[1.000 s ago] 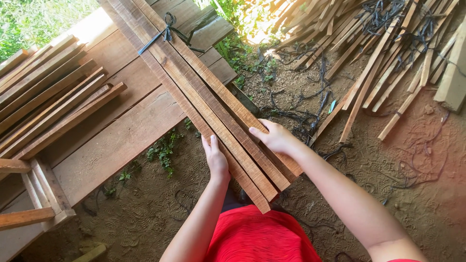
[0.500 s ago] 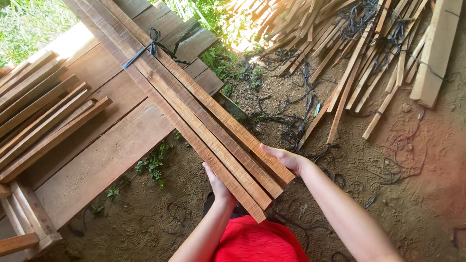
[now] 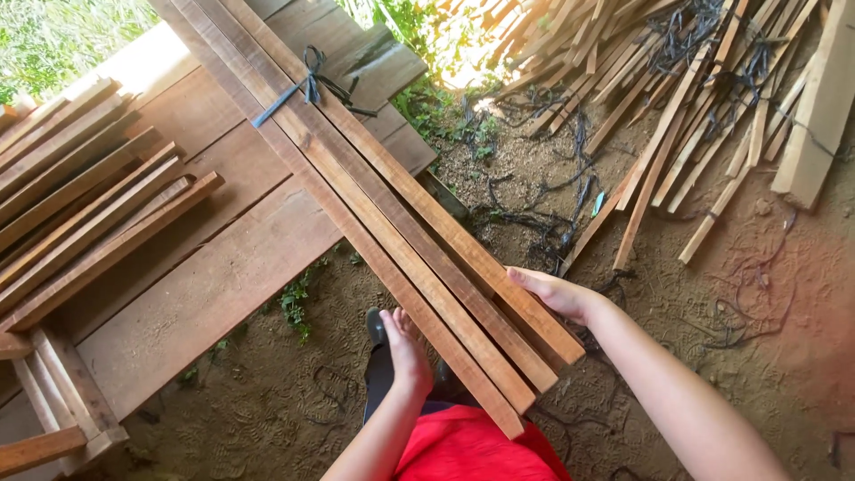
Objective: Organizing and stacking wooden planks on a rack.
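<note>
Nearest, a red shirt [image 3: 476,445] fills the bottom edge, and just above it the near ends of a slat bundle [image 3: 427,258] jut over the dirt floor [image 3: 267,392]. Both hands are apart, one on each flank of that bundle: the left hand [image 3: 405,352] presses flat against the left edge with fingers straight, and the right hand [image 3: 557,292] cups the right edge near the end, so the bundle is squeezed between the two palms rather than gripped in a fist. About four long slats show on the bundle's top face, lying parallel and running up and left; whether more lie beneath cannot be told. A dark shoe [image 3: 377,328] shows just left of the left hand, under the slats. Farther along, the bundle rests across a plank worktop [image 3: 205,276], and a dark tie [image 3: 307,85] is knotted round it near the far end. On the worktop's left side lies a second stack [image 3: 80,214] of roughly eight slats, well apart from the held bundle. Small weeds [image 3: 294,303] grow at the worktop's near edge. Right of the bundle, black cords [image 3: 534,214] lie tangled on the dirt, and beyond them a loose heap [image 3: 677,98] of many slats, too many to count, spreads to the top right corner beside one thick pale board [image 3: 819,116].
</note>
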